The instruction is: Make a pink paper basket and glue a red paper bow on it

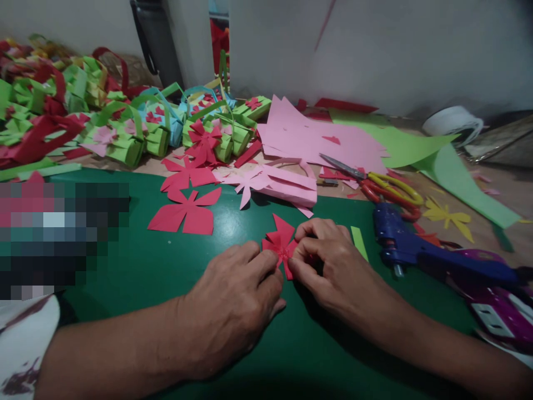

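A red paper flower (282, 240) with folded petals is between my two hands, just above the green table surface (137, 283). Fingers and thumb of my left hand (245, 294) are closed on its left edge. On the other side my right hand (328, 258) pinches a petal between thumb and forefinger. Part of the flower is hidden by my fingers. Two flat red paper cutouts (187, 215) lie beyond my left hand. A pink paper basket (287, 186) with a pink paper flower (246, 182) at its left end sits behind the red flower.
On the right lie scissors (370, 186), a blue glue gun (433, 255), a purple power strip (499, 316) and a yellow paper cutout (447, 216). Pink sheets (320, 136) and green sheets (400, 139) rest at the back. Several green paper baskets (125, 139) are piled back left.
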The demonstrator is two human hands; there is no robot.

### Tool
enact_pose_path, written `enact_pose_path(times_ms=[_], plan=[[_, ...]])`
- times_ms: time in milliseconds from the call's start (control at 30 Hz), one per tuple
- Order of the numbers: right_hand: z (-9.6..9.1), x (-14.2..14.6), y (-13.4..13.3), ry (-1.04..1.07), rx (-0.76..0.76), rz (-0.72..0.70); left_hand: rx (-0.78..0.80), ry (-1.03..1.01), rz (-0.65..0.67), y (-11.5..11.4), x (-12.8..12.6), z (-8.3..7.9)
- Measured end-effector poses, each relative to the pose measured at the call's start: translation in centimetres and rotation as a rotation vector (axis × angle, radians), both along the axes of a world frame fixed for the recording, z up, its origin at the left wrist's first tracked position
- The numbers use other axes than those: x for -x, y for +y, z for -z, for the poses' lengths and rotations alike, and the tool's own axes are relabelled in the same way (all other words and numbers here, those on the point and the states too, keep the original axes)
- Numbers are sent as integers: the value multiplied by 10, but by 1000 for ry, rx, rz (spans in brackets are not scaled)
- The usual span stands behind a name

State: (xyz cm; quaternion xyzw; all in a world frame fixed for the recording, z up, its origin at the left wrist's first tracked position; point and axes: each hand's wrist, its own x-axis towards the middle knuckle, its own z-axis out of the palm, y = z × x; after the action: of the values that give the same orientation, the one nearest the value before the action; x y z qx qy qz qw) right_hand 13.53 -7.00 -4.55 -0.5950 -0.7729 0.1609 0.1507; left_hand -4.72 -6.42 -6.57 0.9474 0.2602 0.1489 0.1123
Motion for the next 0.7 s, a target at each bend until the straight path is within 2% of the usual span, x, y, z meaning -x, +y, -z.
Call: enact_pose_path(times_ms=[700], plan=[[3, 0, 3, -54, -60, -21, -21, -5, 11, 1, -1, 0]])
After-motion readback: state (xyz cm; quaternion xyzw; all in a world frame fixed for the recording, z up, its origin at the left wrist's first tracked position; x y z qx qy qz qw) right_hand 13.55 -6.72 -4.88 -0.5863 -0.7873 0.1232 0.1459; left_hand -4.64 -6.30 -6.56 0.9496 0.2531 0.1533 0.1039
